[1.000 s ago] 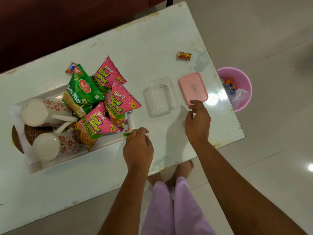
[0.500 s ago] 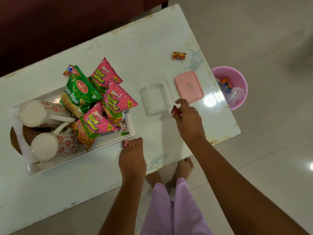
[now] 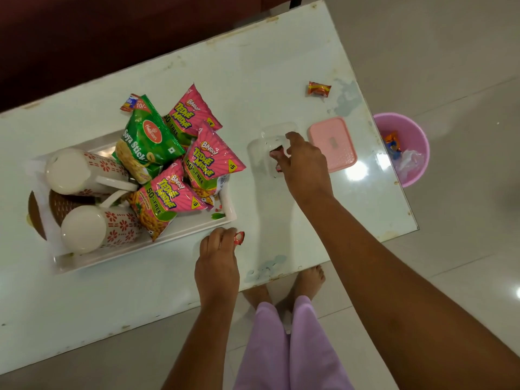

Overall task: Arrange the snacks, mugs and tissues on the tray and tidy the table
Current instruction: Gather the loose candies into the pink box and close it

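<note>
A white tray (image 3: 180,230) on the table's left holds two white mugs with red flowers (image 3: 84,173) (image 3: 98,229), lying on their sides, plus several pink and green snack packets (image 3: 146,139). My left hand (image 3: 218,257) sits just off the tray's near right corner, pinching a small red candy (image 3: 239,237). My right hand (image 3: 302,161) hovers over a clear plastic box (image 3: 264,144), its fingers closed on another red candy (image 3: 277,150). The box's pink lid (image 3: 332,143) lies beside it on the right.
An orange-red candy (image 3: 318,88) lies alone near the table's far right edge. A pink bin (image 3: 405,147) with wrappers stands on the floor past the table's right end. A brown woven mat (image 3: 60,205) pokes out under the tray. My feet are below the near edge.
My right hand picked a red candy up near the pink lid and carried it left over the clear box. My left hand lifted a red candy at the tray's corner.
</note>
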A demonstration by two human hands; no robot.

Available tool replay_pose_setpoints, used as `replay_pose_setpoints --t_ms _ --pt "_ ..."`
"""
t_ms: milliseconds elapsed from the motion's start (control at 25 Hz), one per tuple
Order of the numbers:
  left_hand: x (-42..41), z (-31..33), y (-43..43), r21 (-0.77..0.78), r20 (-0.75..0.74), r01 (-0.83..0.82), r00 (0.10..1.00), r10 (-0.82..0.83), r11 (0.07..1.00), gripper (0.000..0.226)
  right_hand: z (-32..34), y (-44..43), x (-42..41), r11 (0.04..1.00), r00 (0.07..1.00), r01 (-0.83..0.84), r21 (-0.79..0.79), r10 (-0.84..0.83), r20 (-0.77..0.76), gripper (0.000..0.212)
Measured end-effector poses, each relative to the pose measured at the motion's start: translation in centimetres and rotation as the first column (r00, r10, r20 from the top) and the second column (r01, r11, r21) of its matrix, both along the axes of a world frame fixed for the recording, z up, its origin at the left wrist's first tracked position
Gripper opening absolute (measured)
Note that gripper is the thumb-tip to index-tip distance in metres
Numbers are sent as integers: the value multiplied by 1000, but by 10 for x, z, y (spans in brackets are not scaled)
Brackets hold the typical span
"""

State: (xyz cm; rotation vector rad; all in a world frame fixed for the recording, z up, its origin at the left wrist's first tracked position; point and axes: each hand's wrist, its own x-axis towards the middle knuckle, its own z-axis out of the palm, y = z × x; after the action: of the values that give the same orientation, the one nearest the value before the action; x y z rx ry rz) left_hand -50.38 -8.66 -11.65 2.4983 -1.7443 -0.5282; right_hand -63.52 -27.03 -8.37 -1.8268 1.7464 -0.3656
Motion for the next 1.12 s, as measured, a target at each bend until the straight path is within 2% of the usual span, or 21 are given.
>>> replay_pose_setpoints --t_ms 160,240,320,360,400,480,520,560,640,720,840,920,960,1040,1120 --pt "-2 3 -2 -33 -61 -24 998 22 999 27 0 12 -1 996 1000 -5 -89 7 12 23" --pt "-7 15 -16 -145 -127 -34 992 16 989 21 1 23 0 994 998 -6 -108 12 60 24" --pt "-16 31 -42 -326 -299 -170 952 69 930 17 4 31 3 997 985 22 -79 -8 172 22" --pt "-23 40 -58 -365 -424 -275 899 104 889 15 5 32 4 998 963 57 -37 -45 265 21" --pt "-29 47 -76 -339 -575 -395 805 144 854 13 7 32 5 995 925 92 27 -96 368 22" --pt "-41 57 -112 -114 -845 -592 481 236 798 10 10 28 4 983 846 125 136 -177 503 26" --pt "-45 59 -127 -23 -897 -626 357 260 779 11 12 25 1 980 833 123 157 -188 520 28" --pt "-47 60 -139 2 -907 -621 329 263 784 12 13 22 -2 979 832 119 168 -190 522 28" --pt "-51 58 -156 -31 -862 -553 436 258 833 9 12 13 -10 975 853 131 180 -203 481 25" --pt "-53 50 -165 -47 -801 -514 532 276 856 8 7 3 -15 971 903 161 179 -218 370 22" --pt "-57 43 -170 -76 -777 -527 563 281 846 15 0 -2 -10 973 984 167 161 -174 35 21" --pt "-62 43 -170 -101 -772 -512 581 257 853 17 -2 0 -6 984 980 146 101 -130 -150 20" --pt "-65 43 -171 -110 -758 -502 601 254 858 17 -1 0 -5 986 978 156 60 -146 -151 20" --pt "-68 42 -174 -118 -745 -510 613 264 852 17 4 -13 -7 969 969 248 2 -248 7 19" --pt "-69 44 -184 -105 -773 -531 576 267 841 18 2 -41 -13 940 932 340 -24 -333 142 20"
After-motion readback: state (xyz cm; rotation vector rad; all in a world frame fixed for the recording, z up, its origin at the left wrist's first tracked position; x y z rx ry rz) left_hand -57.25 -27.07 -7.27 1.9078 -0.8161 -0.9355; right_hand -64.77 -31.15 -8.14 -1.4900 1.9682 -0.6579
